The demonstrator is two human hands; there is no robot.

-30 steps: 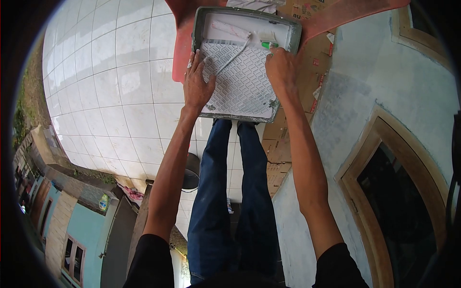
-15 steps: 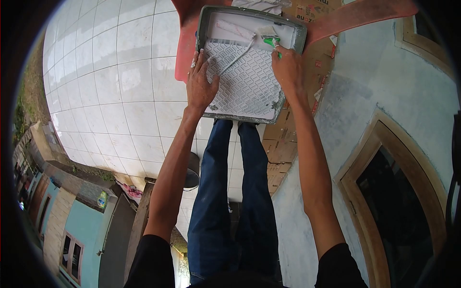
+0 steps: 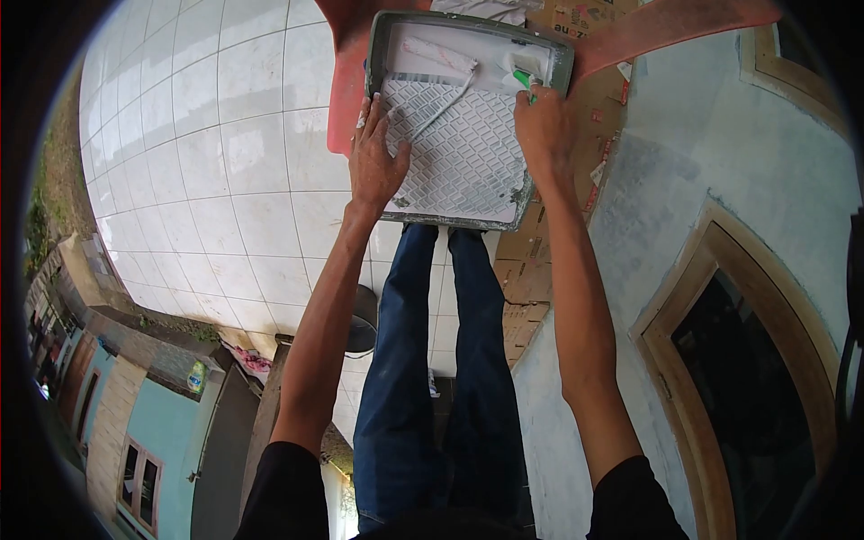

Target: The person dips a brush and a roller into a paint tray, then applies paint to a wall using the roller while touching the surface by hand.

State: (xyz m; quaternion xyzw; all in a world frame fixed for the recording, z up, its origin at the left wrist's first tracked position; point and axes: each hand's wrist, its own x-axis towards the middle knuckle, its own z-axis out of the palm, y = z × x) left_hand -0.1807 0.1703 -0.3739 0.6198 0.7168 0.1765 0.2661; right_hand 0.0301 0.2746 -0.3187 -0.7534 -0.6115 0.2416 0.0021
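A paint tray [image 3: 454, 220] with a dark rim and a ridged, white-coated slope lies on a red chair [image 3: 346, 112]. My left hand [image 3: 376, 162] rests over the tray's left rim with its fingers apart, holding nothing. My right hand [image 3: 543, 130] is closed round the green handle of a paintbrush [image 3: 523, 77] at the tray's upper right. The bristles are in the white paint [image 3: 432, 67] of the deep end. A small paint roller [image 3: 439, 52] lies in the tray, its wire handle slanting across the ridges.
Cardboard [image 3: 526, 261] covers the floor beside the wall at the right. White tiles [image 3: 207, 153] spread to the left. A dark round container [image 3: 362, 319] stands beside my leg. A wood-framed window [image 3: 738, 360] is in the painted wall [image 3: 630, 225].
My right hand has shifted slightly right and turned, and the brush has moved right with its bristles now lower in the paint. My left hand stays at the rim.
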